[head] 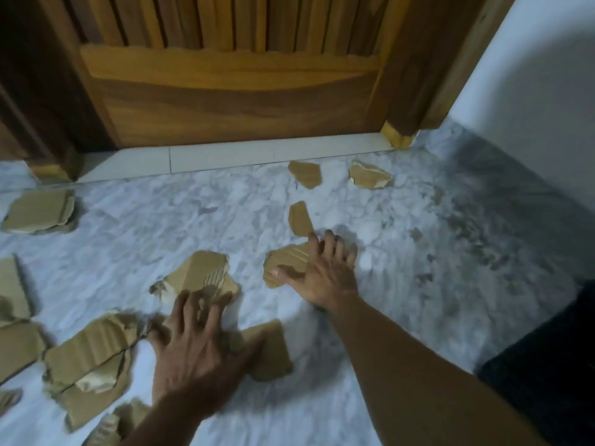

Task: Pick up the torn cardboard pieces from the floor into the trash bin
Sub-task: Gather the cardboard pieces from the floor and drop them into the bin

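Note:
Several torn brown cardboard pieces lie on the white marble floor [402,317]. My right hand [325,275] rests flat on one piece [283,260], thumb on its surface and spread fingers past its right edge. A narrow scrap [299,218] lies just beyond those fingers. My left hand [196,352], blurred, is spread over a ridged piece [199,272] and a squarish piece [269,354], and holds nothing. A large cracked piece [87,352] lies left of it. Two small pieces [305,173] [368,178] lie near the door sill. No trash bin is in view.
A wooden door [231,98] with a pale sill [225,157] closes off the far side. A white wall [531,91] runs along the right. A dark shape [547,365] fills the lower right corner. More cardboard [38,210] [13,284] lies at the left edge.

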Tool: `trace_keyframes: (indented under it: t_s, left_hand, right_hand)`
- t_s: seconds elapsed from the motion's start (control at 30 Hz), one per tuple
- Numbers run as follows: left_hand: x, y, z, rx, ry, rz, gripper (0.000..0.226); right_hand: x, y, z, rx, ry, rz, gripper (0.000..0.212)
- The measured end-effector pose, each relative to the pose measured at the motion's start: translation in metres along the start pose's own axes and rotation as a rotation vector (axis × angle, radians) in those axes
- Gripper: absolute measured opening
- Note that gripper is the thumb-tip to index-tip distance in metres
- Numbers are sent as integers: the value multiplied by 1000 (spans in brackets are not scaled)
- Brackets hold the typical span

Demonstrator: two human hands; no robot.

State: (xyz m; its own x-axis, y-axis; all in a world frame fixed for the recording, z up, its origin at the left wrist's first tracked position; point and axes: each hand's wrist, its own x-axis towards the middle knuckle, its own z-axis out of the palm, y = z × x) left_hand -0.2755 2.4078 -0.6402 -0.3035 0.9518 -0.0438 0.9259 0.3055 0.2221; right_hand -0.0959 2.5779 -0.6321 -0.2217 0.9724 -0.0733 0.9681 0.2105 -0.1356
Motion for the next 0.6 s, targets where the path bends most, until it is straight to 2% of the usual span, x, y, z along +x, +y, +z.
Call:
trace_keyframes:
  t_s: [0.17, 0.27, 0.33, 0.4, 0.47, 0.6]
  left_hand:
    - [21, -4, 4, -11, 28, -5, 98]
    - [46, -4, 1, 39, 147, 55, 87]
    - [65, -5, 1, 70, 170, 117, 87]
    - [86, -7, 5, 96, 120, 169, 102]
    - [106, -6, 5, 115, -6, 191, 117]
    - [129, -2, 1, 105, -97, 192, 106]
  right_hand:
    - [55, 0, -2, 40, -71, -113, 127]
    - [87, -1, 2, 53, -71, -179, 132]
    - [105, -5, 3, 60, -72, -215, 133]
    - [125, -7, -1, 43, -86, -232, 135]
    - [149, -7, -7, 36, -103, -237, 137]
    - [188, -1, -12, 71, -160, -186, 137]
